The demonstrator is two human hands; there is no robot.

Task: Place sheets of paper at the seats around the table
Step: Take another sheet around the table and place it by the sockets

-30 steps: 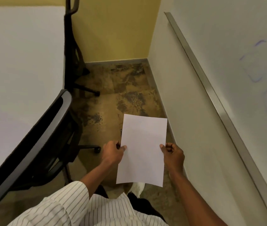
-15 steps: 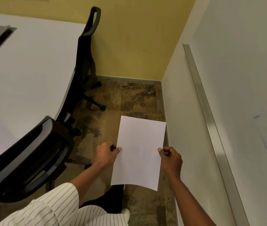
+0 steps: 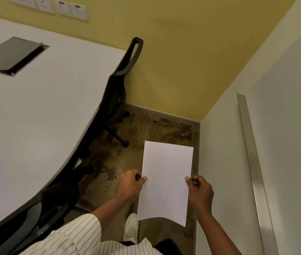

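2 hands hold what reads as 1 sheet (image 3: pixel 166 181), though a thin stack would look the same from here: the left hand (image 3: pixel 130 185) pinches its left edge and the right hand (image 3: pixel 200 192) its right edge, fingers (image 3: pixel 189 180) closed on the paper, thumbs on top. The sheet hangs in the air over the floor (image 3: pixel 146 129), in the narrow aisle between the counter (image 3: pixel 35 116) and the right wall (image 3: pixel 225 153), well clear of the counter's edge. Nearest on the left, 1 chair (image 3: pixel 54 203) is tucked under the counter; farther on, a 2nd chair (image 3: pixel 118 92) stands at the far end near the yellow wall. No paper lies on the stretch of counter in view, only a grey cable hatch (image 3: pixel 13 56), so neither of these 2 seats looks served yet. I judge the task early or mid-way here: this sheet has yet to go down, likely before 1 of the 2 chairs, and seats outside the picture cannot be judged.
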